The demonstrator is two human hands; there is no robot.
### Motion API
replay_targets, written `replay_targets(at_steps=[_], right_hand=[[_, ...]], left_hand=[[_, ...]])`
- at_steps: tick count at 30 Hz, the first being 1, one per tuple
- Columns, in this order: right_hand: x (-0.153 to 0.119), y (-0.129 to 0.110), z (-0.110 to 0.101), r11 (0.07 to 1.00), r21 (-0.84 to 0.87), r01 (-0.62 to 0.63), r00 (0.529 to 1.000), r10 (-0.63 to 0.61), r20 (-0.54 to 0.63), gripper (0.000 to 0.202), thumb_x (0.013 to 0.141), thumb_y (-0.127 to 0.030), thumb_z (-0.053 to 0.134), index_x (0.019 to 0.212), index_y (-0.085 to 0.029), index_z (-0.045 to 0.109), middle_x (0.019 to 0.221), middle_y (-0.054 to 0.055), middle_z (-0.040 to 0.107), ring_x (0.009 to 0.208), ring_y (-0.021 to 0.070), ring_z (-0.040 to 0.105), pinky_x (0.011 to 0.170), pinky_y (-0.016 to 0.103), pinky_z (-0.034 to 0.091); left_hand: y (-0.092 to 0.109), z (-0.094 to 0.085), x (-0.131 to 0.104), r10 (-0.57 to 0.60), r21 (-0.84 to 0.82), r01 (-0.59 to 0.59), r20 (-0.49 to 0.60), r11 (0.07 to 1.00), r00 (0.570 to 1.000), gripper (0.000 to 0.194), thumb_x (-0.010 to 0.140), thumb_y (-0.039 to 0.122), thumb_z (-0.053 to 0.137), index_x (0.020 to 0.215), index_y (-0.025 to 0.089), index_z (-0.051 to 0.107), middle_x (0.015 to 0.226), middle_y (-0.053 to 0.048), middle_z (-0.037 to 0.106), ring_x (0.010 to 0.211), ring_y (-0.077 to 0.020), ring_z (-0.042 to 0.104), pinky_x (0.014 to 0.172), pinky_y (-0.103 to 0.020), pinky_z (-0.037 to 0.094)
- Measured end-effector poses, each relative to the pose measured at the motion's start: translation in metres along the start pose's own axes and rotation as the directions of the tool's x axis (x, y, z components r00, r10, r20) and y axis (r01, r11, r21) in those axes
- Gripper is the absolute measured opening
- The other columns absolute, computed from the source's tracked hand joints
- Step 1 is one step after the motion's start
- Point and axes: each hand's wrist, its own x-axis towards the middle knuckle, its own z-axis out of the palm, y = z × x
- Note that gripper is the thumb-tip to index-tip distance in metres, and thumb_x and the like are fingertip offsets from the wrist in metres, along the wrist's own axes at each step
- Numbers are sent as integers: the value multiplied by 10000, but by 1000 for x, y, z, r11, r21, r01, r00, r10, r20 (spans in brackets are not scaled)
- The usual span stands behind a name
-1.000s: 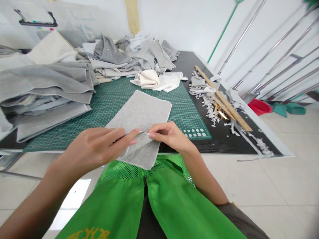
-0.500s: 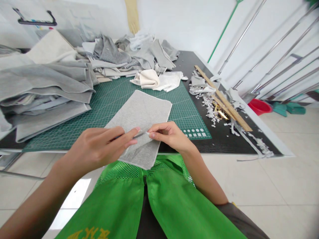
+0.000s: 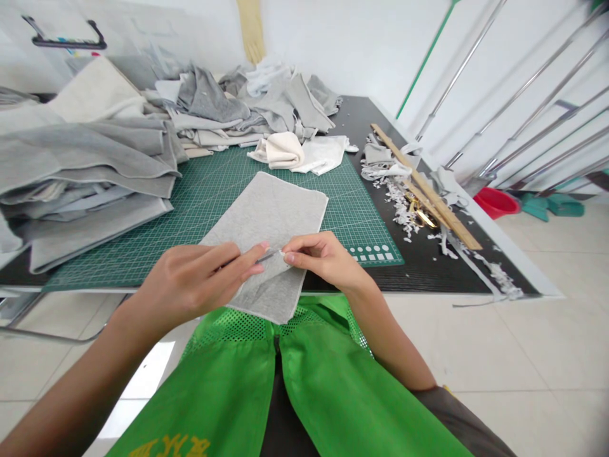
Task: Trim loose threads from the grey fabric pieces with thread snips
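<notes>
A light grey cloth [image 3: 271, 212] lies over the front edge of the green cutting mat [image 3: 204, 190], its lower part hanging toward my lap. My left hand [image 3: 204, 273] is closed at the cloth's left side, with a thin grey metal tool [image 3: 269, 256] showing between its fingers. The tool's tip points at the fingertips of my right hand [image 3: 321, 257]. Thumb and forefinger of that hand pinch a small raised bit of the cloth near its right edge.
Grey and cream cloths are heaped at the left [image 3: 85, 152] and back [image 3: 214, 98]. On the right lie wooden strips [image 3: 423, 184], gold-handled scissors [image 3: 421, 212] and fabric scraps [image 3: 399, 197]. A red basin [image 3: 495, 203] stands on the floor beyond.
The thin metal tool shows more clearly between my left fingers, whose hand has shifted very slightly. My right hand keeps its pinch in the same place.
</notes>
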Motion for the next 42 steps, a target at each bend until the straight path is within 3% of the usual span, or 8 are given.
replay_targets(at_steps=[7, 12, 16, 22, 29, 35, 42], right_hand=[[0, 1, 0, 999, -30, 26, 1000, -26, 12, 137, 779, -310, 781, 808, -177, 772, 749, 7, 733, 689, 119, 613, 721, 264, 486], [1, 1, 0, 1000, -19, 19, 1000, -19, 3, 117, 782, -300, 778, 803, -185, 772, 749, 3, 730, 688, 115, 608, 705, 257, 473], [1, 0, 0, 1000, -8, 10, 1000, -10, 2, 122, 781, -300, 780, 802, -181, 772, 751, 4, 728, 690, 116, 604, 704, 258, 463], [0, -2, 1, 1000, 11, -21, 1000, 22, -23, 125, 769, -290, 784, 809, -173, 776, 735, 4, 722, 675, 112, 589, 667, 252, 432], [0, 0, 2, 1000, -26, 16, 998, -18, -57, 148, 769, -312, 785, 816, -172, 785, 745, 17, 747, 665, 116, 616, 657, 250, 452], [2, 4, 2, 999, -37, 15, 997, -18, -75, 240, 723, -378, 827, 813, -158, 792, 758, 43, 768, 647, 125, 633, 640, 251, 477], [1, 2, 2, 1000, -20, -5, 998, 4, -69, 218, 749, -358, 805, 820, -153, 790, 765, 41, 770, 647, 118, 624, 634, 247, 462]], left_hand=[[1, 2, 2, 8, -7, -9, -78, 1000, 997, 412, 898, 206, 697, 1292, 168, 583, 762, 29, 668, 581, -95, 596, 541, -244, 479], [-3, 3, -3, -40, 10, 42, -121, 999, 992, 408, 902, 241, 702, 1297, 203, 611, 746, 47, 644, 583, -74, 570, 529, -230, 418], [-5, -2, -7, -99, 10, 100, -91, 995, 991, 462, 922, 316, 684, 1363, 236, 574, 806, 50, 647, 625, -58, 564, 584, -201, 410], [-5, -13, -7, -96, 36, 101, -131, 994, 987, 461, 921, 324, 686, 1363, 256, 576, 815, 69, 640, 639, -45, 559, 627, -186, 402], [5, -23, 5, 32, -21, -32, 4, 999, 999, 430, 906, 238, 694, 1321, 212, 584, 773, 45, 658, 598, -96, 570, 571, -267, 431], [3, -16, 8, 59, 117, -64, 41, 991, 997, 447, 901, 230, 700, 1328, 180, 578, 757, 40, 645, 588, -109, 570, 577, -288, 443], [2, -14, 6, 51, 121, -59, 66, 991, 997, 478, 900, 206, 698, 1356, 181, 559, 735, 46, 617, 579, -106, 543, 595, -285, 425]])
